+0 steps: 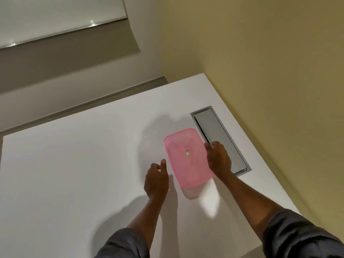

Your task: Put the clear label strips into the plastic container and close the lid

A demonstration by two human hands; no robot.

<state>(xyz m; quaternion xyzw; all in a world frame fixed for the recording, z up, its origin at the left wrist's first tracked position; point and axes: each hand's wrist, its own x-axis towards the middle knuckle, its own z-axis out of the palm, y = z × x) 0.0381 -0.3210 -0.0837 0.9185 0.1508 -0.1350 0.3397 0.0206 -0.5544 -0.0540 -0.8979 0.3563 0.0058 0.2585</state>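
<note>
Head view, looking down on a plain white table [74, 174]. Right of centre in the frame, a rectangular clear plastic container with a translucent pink lid [187, 157], lid seated on top, a small oval sticker at its middle. Right hand [218, 159] pressed against the container's right long edge, fingers curled onto the lid rim, gripping it. Left hand [156, 180] just beside the container's left edge, loosely open, thumb raised, holding nothing; touching or not, impossible to tell. Clear label strips not discernible through the lid. Just right of the container, a grey metal rectangular cable hatch [219, 138] set flush in the table. Dark grey sleeves [301, 237] at the lower frame edge.
</note>
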